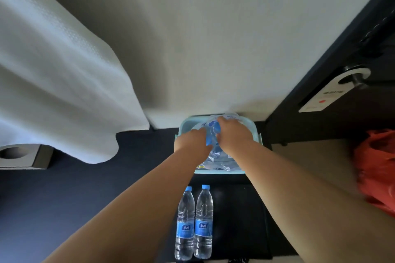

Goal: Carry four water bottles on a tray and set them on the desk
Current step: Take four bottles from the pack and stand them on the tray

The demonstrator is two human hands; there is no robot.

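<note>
Two clear water bottles with blue caps and labels, one point(184, 224) beside the other point(204, 222), lie side by side on a black tray point(239, 220) on the floor in front of me. Beyond the tray stands a light teal basket point(184, 123) holding more bottles point(218, 159) in crumpled clear plastic wrap. Both my arms reach into it. My left hand point(192, 143) is closed on a blue-capped bottle in the pack. My right hand point(233, 136) grips another blue-capped bottle just beside it. The fingers are partly hidden in the wrap.
A white bed cover point(59, 83) hangs at the left above a grey bed leg point(23, 156). A dark door point(342, 92) with handle and lock plate stands at the right. A red plastic bag point(376, 168) lies on the wooden floor. The carpet point(64, 198) is dark blue.
</note>
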